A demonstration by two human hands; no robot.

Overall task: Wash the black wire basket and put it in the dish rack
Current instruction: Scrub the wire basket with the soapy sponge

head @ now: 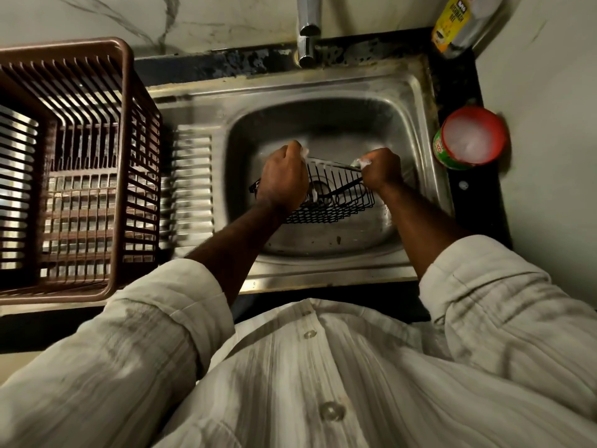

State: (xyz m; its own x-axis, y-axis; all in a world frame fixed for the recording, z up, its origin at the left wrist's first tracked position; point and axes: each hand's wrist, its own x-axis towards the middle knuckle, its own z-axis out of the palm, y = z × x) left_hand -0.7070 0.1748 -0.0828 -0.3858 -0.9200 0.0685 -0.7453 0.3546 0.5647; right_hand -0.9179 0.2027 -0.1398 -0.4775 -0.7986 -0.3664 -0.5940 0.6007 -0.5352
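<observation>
In the head view we judge ourselves mid-scrub: our left hand (284, 176) grips the black wire basket (336, 202) over the sink (323, 85), dead centre, and our right hand (382, 168) pinches a sudsy pad (359, 162) against its rim. Rinsing and racking remain; the dish rack (122, 156) at nine o'clock lacks it. The tub (471, 137) at three o'clock holds whitish soap.

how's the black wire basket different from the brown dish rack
The black wire basket is thin black wire; the dish rack is brown slats. The basket is far smaller than the rack. The basket hangs tilted over the sink, left hand gripping it, right hand holding a foamy pad to its rim; the rack rests beside the sink. Both are open grids.
</observation>
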